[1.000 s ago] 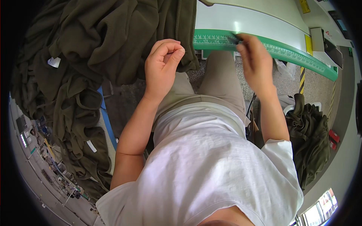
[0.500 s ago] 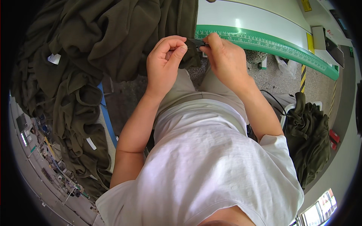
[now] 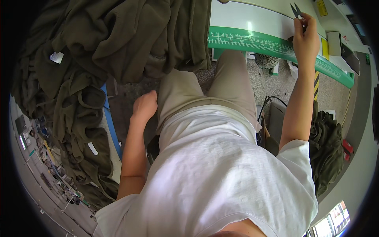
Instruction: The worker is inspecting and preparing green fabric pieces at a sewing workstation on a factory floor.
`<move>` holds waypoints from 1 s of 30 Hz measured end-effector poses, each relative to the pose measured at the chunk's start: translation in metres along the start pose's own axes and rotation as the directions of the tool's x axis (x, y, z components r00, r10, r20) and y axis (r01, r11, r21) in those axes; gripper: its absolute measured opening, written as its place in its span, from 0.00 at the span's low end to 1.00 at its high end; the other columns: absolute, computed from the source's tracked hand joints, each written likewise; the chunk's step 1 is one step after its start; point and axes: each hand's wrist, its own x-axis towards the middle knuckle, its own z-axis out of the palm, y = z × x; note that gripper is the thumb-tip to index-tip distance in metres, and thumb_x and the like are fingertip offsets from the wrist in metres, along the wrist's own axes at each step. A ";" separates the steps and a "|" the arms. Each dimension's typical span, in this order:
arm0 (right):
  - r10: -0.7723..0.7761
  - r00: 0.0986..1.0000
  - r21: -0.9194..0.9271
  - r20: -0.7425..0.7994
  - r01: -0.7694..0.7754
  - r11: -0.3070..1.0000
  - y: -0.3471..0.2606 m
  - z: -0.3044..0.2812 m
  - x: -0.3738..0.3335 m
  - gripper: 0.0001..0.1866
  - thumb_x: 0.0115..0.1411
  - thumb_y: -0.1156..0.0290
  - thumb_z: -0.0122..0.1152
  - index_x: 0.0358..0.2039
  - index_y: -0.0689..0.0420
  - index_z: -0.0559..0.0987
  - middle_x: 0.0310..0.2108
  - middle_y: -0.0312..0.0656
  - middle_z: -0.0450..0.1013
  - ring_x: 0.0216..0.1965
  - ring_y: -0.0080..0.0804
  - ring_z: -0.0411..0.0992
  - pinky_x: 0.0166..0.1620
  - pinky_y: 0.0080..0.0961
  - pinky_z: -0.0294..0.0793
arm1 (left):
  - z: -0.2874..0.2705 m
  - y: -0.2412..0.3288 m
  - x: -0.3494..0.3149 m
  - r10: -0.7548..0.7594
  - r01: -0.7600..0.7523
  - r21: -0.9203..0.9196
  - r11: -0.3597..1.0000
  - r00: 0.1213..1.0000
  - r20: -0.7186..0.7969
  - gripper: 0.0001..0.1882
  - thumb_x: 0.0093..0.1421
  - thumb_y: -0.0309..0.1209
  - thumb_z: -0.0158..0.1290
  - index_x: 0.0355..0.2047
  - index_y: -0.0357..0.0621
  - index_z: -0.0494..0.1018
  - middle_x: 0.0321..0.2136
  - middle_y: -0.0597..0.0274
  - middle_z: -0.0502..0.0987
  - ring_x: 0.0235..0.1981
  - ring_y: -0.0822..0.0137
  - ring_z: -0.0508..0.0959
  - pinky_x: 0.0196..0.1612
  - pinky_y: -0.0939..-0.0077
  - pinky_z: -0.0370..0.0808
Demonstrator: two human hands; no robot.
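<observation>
In my right hand (image 3: 307, 37), up over the table edge at the right, is a pair of thread snips (image 3: 296, 11). Its dark blades point away from me, slightly apart, and my fingers wrap its handles. My left hand (image 3: 145, 106) hangs low beside my left thigh, its fingers curled in; whatever they may hold is hidden. Ahead and to the left, a dark olive fabric garment (image 3: 130, 35) lies heaped on the table and drapes over its near edge. Neither hand touches it.
A green ruler strip (image 3: 268, 43) runs along the front of the white table (image 3: 256, 19). More olive cloth (image 3: 87, 118) with white tags hangs at the left. Another olive pile (image 3: 325, 146) fills a white bin at my right. An open box (image 3: 339, 49) stands far right.
Both hands have come away from the garment's edge. My right hand has moved right and outward with the snips; my left has dropped down and toward me. The cloth edge hangs loose.
</observation>
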 end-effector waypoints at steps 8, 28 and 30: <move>-0.479 0.865 -0.716 -0.149 0.239 0.656 0.019 -0.006 0.010 0.15 0.59 0.70 0.57 0.46 0.56 0.74 0.35 0.42 0.75 0.37 0.34 0.73 0.42 0.21 0.70 | 0.026 -0.028 -0.019 0.104 -0.050 0.146 0.988 0.915 -0.389 0.10 0.54 0.26 0.48 0.37 0.40 0.72 0.32 0.47 0.77 0.37 0.47 0.76 0.38 0.56 0.72; -0.070 0.447 0.451 0.892 -0.891 0.047 -0.111 0.068 -0.132 0.11 0.60 0.70 0.58 0.39 0.63 0.77 0.35 0.36 0.76 0.37 0.18 0.70 0.43 0.19 0.68 | -0.174 0.139 0.096 0.644 -0.726 0.186 0.662 0.424 -0.637 0.13 0.58 0.24 0.47 0.44 0.40 0.71 0.49 0.60 0.73 0.52 0.56 0.68 0.52 0.64 0.66; -0.050 0.468 0.467 0.882 -0.883 -0.044 -0.107 0.064 -0.138 0.10 0.59 0.71 0.59 0.39 0.63 0.78 0.35 0.36 0.76 0.36 0.19 0.70 0.44 0.19 0.68 | -0.177 0.141 0.105 0.631 -0.709 0.176 0.683 0.451 -0.631 0.14 0.58 0.25 0.46 0.46 0.41 0.71 0.51 0.60 0.72 0.54 0.57 0.67 0.54 0.64 0.65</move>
